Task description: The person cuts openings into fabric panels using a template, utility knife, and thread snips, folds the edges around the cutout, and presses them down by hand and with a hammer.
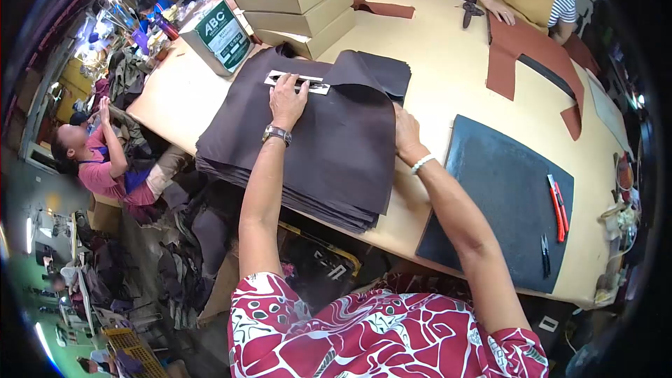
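A tall stack of dark brown leather-like sheets (329, 154) lies on the table in front of me. My left hand (287, 101) rests on its top with fingers stretched out, over a flat white piece with a dark slot (315, 85). At the stack's right edge, my right hand (407, 133) has its fingers curled around the border of the top sheet, and the fingertips are partly hidden. Beyond it, the far part of that sheet (357, 70) is lifted into a curved fold.
Cardboard boxes (297, 17) and a green-and-white ABC carton (220, 36) stand behind the stack. On the right, a black mat (500, 192) holds a red cutter (558, 206) and a dark slim tool (545, 255). A co-worker's hand (498, 10) touches reddish-brown pieces (535, 45) across the table.
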Available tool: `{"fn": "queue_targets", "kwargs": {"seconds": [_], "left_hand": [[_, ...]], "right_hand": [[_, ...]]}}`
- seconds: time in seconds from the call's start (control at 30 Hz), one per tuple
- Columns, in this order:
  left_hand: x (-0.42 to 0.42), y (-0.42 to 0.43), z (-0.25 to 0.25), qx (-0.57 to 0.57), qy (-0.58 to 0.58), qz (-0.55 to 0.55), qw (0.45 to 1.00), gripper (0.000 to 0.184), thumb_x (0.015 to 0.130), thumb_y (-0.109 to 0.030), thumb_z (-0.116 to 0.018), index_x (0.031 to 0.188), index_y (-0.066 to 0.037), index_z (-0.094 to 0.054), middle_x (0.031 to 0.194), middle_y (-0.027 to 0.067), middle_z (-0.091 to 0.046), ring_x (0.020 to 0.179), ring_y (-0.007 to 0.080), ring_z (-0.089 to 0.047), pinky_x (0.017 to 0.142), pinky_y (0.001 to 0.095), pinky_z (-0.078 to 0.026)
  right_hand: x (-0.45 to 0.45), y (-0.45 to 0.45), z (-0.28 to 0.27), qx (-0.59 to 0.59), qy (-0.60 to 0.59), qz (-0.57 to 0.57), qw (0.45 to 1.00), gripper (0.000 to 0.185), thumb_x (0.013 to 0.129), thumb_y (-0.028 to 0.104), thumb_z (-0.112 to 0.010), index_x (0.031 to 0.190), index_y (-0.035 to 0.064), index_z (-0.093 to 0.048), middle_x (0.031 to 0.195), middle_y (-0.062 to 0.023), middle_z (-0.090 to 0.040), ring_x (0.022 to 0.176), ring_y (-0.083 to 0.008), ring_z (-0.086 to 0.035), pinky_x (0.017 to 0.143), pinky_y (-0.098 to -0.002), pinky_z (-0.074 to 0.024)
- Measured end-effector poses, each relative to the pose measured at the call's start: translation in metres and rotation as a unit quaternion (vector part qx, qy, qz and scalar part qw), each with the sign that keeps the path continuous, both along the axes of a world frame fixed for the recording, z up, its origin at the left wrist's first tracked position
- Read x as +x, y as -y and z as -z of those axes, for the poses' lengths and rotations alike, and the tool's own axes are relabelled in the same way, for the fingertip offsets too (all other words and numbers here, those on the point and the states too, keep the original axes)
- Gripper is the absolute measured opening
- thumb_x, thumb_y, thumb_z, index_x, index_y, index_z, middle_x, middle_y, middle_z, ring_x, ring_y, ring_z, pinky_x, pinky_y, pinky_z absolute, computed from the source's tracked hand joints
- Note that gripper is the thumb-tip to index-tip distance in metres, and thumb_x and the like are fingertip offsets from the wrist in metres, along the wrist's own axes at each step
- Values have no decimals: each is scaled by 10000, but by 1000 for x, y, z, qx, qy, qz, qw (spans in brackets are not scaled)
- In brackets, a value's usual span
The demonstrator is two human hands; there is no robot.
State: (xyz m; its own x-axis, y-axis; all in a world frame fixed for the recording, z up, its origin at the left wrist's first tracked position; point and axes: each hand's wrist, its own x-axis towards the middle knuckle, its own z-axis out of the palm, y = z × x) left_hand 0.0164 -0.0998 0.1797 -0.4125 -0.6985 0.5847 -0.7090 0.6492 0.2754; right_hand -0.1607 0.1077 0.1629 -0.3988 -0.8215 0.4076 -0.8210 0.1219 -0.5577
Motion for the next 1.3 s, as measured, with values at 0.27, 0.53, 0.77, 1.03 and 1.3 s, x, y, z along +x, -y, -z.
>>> {"fn": "queue_targets", "kwargs": {"seconds": [0.27,0.53,0.77,1.03,1.3], "left_hand": [[7,9,2,85,-59,52,993,359,797,-353,-637,1034,-85,-664,1207,108,-565,1112,288,-534,985,445,-365],[-1,-7,-3,76,40,-9,996,384,824,-392,-603,1084,-111,-629,1296,71,-505,1267,257,-399,983,640,-267],[-5,-6,29,5,-20,-20,1000,441,834,-410,-589,1147,-101,-587,1321,89,-464,1311,303,-328,1017,633,-224],[-5,-7,35,-40,-38,-17,998,435,842,-398,-577,1168,-110,-564,1327,88,-460,1316,293,-326,1013,632,-229],[-3,0,37,-163,48,-67,983,398,835,-366,-558,1125,-96,-594,1269,127,-514,1222,290,-431,972,547,-330]], "right_hand": [[5,15,-4,74,109,30,991,599,772,244,-599,1280,8,-388,870,-311,-612,863,-442,-608,725,-453,-489],[-1,-25,-49,-100,338,56,934,715,713,177,-600,1333,-48,-323,1038,-271,-600,918,-336,-621,842,-354,-467],[58,-52,-57,6,361,-218,907,658,730,154,-561,1348,20,-379,1182,-268,-555,1080,-326,-573,943,-345,-417],[58,-10,-26,70,292,-8,954,715,787,223,-510,1394,-13,-216,1145,-336,-501,1043,-471,-523,918,-469,-423],[86,-60,-28,29,61,-65,996,721,773,400,-654,1251,-83,-415,1315,-333,-350,1213,-451,-384,1025,-453,-332]]}}
